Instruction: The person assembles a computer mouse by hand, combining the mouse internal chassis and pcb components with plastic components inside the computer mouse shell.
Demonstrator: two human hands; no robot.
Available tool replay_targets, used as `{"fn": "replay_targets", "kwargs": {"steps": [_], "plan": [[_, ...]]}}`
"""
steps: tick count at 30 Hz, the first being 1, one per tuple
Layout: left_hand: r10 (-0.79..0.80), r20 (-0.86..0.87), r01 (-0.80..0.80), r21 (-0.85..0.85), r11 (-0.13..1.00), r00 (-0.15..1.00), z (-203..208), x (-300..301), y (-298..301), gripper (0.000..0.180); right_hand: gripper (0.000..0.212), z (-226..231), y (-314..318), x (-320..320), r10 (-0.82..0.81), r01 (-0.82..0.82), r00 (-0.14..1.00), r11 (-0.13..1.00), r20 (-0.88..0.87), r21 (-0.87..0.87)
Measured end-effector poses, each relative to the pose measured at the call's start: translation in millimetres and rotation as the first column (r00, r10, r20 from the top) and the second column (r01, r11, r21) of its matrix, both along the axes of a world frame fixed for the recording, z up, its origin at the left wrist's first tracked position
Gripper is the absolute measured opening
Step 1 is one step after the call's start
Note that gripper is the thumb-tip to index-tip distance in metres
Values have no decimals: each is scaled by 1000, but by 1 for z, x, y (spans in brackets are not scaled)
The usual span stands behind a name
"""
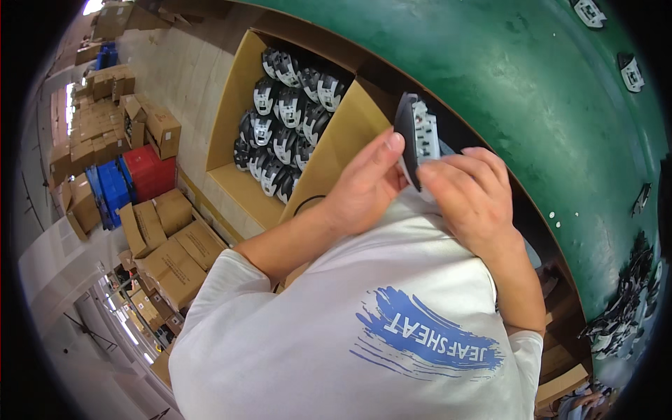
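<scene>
White T-shirt (294, 350) with blue print nearest the camera. Left forearm angles in from lower left, elbow bent; left hand (367, 185) grasps a black-and-white plastic part (425, 129), thumb against its dark shell. Right forearm rises from lower right, wrist bent inward; right hand (472, 192) has its fingertips closed on the part's lower end. Part is held up beyond the shirt front, long axis near vertical in view, top leaning slightly left; dark curved shell faces left, pale, slotted side right. Open cardboard box (227, 122), left: stacked, similar black-and-white pieces (288, 105) in rows. Green surface (462, 63), right: loose pieces, plus a heap (623, 315).
</scene>
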State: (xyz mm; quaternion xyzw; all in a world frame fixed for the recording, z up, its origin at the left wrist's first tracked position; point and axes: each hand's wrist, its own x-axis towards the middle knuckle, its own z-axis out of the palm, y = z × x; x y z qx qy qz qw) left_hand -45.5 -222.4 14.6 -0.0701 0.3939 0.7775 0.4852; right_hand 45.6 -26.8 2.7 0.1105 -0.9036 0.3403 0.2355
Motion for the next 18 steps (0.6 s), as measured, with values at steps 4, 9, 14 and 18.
{"fn": "replay_targets", "kwargs": {"steps": [4,9,14,18], "plan": [[-38,-10,39,212,976,999,-5,-21,-18,55,41,10,-14,-19,91,-83,994,987,-59,136],[67,209,-124,273,954,976,-13,-22,-24,68,46,18,-15,-15,-5,5,1000,999,-8,35],[-85,76,39,469,882,993,-20,-23,-16,73,63,35,-2,-14,-139,114,979,980,152,166],[-162,36,135,385,913,986,-16,-21,-8,77,57,35,8,-5,-84,63,985,988,152,138]]}}
